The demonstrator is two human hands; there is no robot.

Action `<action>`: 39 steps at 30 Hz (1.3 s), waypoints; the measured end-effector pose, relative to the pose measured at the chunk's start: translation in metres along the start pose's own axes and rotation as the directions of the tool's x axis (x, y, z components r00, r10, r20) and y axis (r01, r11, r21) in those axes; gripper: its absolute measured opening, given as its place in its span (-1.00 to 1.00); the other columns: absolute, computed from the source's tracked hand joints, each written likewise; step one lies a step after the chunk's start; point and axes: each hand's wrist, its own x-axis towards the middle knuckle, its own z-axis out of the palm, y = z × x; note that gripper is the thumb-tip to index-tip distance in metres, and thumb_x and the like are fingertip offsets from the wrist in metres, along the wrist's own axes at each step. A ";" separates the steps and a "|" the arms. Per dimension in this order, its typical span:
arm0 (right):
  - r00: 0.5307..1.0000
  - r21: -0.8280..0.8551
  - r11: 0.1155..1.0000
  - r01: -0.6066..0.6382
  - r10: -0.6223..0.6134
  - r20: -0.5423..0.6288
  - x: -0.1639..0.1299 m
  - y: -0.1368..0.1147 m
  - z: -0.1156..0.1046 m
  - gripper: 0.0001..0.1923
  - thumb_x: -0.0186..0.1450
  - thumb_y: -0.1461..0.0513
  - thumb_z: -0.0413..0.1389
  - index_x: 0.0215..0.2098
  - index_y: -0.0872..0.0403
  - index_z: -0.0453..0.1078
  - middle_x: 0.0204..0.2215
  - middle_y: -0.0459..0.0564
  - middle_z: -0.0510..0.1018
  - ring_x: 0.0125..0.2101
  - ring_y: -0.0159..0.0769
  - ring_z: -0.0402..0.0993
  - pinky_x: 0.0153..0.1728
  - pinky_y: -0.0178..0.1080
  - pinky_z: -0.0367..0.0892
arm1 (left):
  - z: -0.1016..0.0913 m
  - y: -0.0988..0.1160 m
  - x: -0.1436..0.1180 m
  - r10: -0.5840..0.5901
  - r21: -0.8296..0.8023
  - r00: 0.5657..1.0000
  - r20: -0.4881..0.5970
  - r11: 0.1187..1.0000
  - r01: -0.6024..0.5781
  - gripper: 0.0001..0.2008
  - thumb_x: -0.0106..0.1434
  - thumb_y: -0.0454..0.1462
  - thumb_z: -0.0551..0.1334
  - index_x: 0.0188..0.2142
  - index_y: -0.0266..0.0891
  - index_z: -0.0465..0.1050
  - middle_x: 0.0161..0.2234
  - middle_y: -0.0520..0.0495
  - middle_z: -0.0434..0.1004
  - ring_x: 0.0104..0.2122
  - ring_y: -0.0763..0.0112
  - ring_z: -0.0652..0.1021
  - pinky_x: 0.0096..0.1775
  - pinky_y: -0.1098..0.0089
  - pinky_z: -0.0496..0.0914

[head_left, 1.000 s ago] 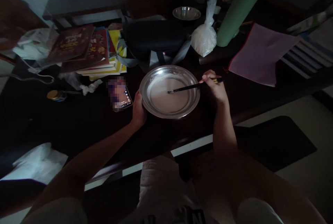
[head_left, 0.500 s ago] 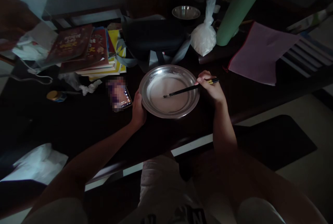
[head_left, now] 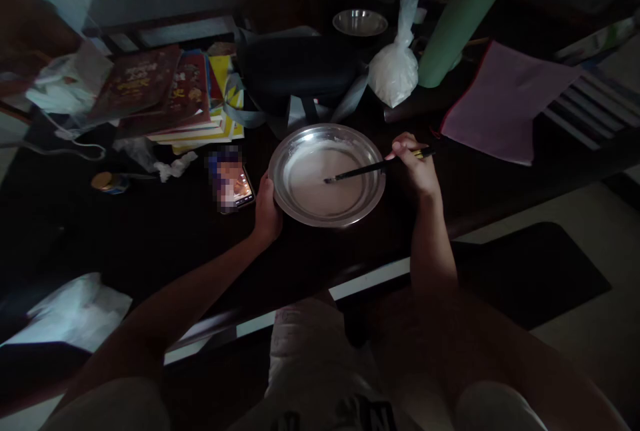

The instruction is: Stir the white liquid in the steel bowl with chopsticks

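A round metal basin point(head_left: 327, 215) stands on the dark table in front of me, a pale layer, like powder or liquid, covering its bottom. My left hand point(head_left: 269, 211) grips the basin's left rim, thumb on the edge and the other fingers hidden beneath or behind it. In my right hand point(head_left: 416, 165) is a thin black paintbrush point(head_left: 367, 168) with gold marks near its end, pinched between thumb and fingers. The brush slants down to the left, its dark tip over the middle of the basin; whether it touches the pale layer I cannot tell.
Left of the basin lies a lit phone point(head_left: 231, 181), with a small jar point(head_left: 110, 182) farther left. Books point(head_left: 150, 94) are stacked behind. A black bag point(head_left: 300, 71), a knotted plastic bag of white stuff point(head_left: 394, 74), a green cylinder point(head_left: 465, 24) and a pink cloth pouch point(head_left: 500, 104) stand beyond.
My right hand has shifted slightly right with the paintbrush, so its tip sits a little farther right over the basin. The left hand keeps its hold on the rim.
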 end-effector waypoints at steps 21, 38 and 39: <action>0.999 0.000 1.000 -0.007 0.007 0.041 -0.001 -0.002 -0.003 -0.19 0.27 -0.63 0.46 -0.51 -0.17 0.62 -0.33 -0.04 0.51 -0.06 0.02 0.60 0.31 0.26 0.55 | 0.006 0.007 -0.001 -0.009 -0.025 1.000 -0.020 1.000 0.009 -0.34 0.57 0.41 0.46 0.23 0.00 0.84 0.33 -0.17 0.91 0.47 -0.09 0.76 0.62 -0.02 0.59; 1.000 -0.006 1.000 -0.016 0.015 -0.016 0.000 0.003 -0.003 -0.34 0.40 -0.45 0.51 -0.44 -0.16 0.64 -0.30 -0.06 0.55 -0.05 -0.01 0.65 0.37 0.27 0.57 | 0.004 0.007 -0.001 -0.016 -0.012 1.000 -0.024 1.000 0.015 -0.34 0.63 0.39 0.42 0.23 -0.07 0.82 0.35 -0.22 0.90 0.49 -0.10 0.74 0.63 -0.06 0.58; 1.000 -0.003 1.000 -0.024 0.024 0.007 0.000 0.002 -0.003 -0.33 0.40 -0.45 0.51 -0.45 -0.16 0.64 -0.31 -0.06 0.55 -0.05 -0.01 0.65 0.36 0.26 0.57 | 0.004 0.006 -0.002 -0.010 -0.009 1.000 -0.027 1.000 0.010 -0.33 0.62 0.41 0.42 0.22 -0.06 0.82 0.36 -0.21 0.90 0.49 -0.10 0.74 0.64 -0.07 0.57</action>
